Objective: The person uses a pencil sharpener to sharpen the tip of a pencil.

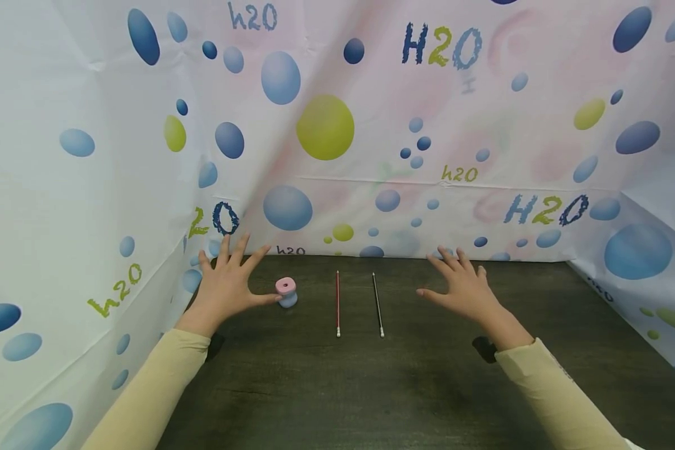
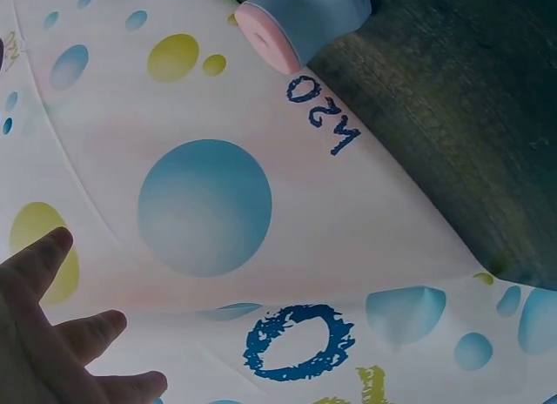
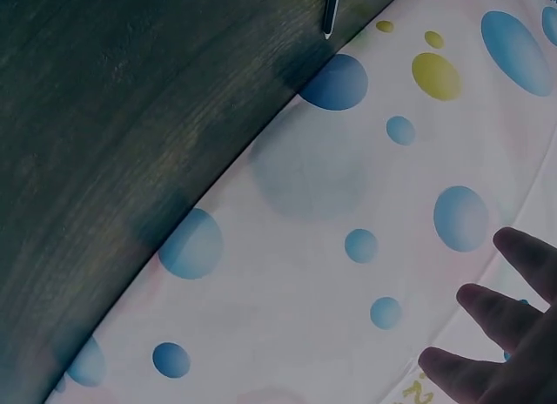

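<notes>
Small waisted piece (image 1: 285, 292): stands upright on the dark tabletop (image 1: 292, 381), leftmost of three, pink above and pale blue below, flares at both ends, narrows in the middle, shows a dark hole at the centre of the flat pink top. Red pencil (image 1: 338, 304): lies flat to the right of it, apart from it, points its tip straight away from the viewer, turns its whitish end to the near side. Black pencil (image 1: 377, 304): lies flat farther right, apart from the red one, also tip away and whitish end near, but slants slightly, so spreads from its neighbour toward the near ends; shows a pale tip in the right wrist view.
</notes>
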`<state>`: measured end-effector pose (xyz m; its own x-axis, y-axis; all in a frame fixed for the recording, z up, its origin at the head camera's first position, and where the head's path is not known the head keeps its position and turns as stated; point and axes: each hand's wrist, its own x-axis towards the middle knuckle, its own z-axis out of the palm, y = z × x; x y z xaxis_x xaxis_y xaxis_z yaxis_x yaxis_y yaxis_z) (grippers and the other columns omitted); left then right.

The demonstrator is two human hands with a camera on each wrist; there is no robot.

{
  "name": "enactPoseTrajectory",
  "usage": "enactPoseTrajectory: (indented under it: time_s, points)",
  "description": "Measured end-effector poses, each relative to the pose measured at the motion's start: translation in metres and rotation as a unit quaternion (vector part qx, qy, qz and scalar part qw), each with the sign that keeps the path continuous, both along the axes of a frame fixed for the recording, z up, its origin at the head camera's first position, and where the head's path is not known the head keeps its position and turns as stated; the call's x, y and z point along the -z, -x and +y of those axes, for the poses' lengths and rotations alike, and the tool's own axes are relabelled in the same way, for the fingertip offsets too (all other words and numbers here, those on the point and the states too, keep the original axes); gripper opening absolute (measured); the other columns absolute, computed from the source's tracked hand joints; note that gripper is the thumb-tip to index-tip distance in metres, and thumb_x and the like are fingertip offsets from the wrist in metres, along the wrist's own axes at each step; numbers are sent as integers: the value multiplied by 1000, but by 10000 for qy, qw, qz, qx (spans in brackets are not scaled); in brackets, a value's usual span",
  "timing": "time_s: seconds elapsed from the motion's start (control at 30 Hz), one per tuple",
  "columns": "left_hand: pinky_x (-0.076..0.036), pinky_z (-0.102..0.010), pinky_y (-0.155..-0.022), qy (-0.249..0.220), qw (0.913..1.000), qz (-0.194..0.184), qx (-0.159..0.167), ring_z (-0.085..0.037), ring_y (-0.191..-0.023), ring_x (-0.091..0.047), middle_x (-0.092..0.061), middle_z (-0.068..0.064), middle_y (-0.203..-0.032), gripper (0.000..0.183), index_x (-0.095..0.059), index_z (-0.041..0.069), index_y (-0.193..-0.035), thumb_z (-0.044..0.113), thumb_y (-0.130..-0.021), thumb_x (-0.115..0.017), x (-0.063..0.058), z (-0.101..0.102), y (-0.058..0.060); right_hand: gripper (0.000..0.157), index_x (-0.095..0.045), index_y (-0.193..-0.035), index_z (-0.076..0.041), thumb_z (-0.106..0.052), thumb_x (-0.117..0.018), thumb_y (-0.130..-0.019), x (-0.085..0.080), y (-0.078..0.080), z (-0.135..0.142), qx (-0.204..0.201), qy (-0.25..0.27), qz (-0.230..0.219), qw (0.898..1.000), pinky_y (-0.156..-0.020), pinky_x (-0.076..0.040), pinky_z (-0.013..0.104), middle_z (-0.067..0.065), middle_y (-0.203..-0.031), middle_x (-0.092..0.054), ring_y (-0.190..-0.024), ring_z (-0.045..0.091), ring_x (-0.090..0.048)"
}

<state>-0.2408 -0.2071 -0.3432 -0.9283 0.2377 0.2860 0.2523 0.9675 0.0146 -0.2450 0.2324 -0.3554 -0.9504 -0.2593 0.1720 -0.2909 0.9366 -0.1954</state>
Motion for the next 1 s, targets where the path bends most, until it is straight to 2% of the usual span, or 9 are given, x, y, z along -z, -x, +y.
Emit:
enactPoseTrajectory:
  time_s: [0.3, 0.53, 0.77, 1.0]
  points:
    - [-10, -84, -108, -29, 10000, 20, -87, -50, -151, -9, -23, -21, -163, 103, -32, 26, -155, 72, -71, -71, 7, -3, -5, 78, -40, -150, -8, -50, -66, -90, 6, -5, 1, -45, 119, 175, 9998, -103, -26, 82, 24, -158, -30, -145, 53, -23]
    - [-13, -84, -108, -11, 9999, 54, -127, -50, -148, -19, -27, -22, -161, 101, -36, 23, -153, 72, -72, -71, 11, -3, -9, 73, -45, -146, -4, -45, -66, -91, 12, -6, 6, -95, 283, 342, 9990, -101, -34, 78, 27, -154, -35, -140, 53, -30]
    - [-13, -82, -110, -215, 9996, 140, -93, -47, -148, -24, -28, -21, -161, 98, -38, 22, -152, 68, -73, -73, 12, -3, -12, 69, -46, -145, -2, -41, -67, -92, 12, -10, 6, -99, 493, 361, 9981, -103, -36, 75, 29, -153, -37, -138, 53, -35]
    - [-29, -77, -108, -379, 9989, 252, -138, -43, -140, -39, -39, -21, -155, 93, -43, 18, -149, 64, -75, -74, 17, -6, -18, 66, -47, -143, 0, -37, -66, -93, 18, -12, 3, -111, 702, 226, 9972, -103, -40, 70, 30, -150, -40, -135, 53, -39]
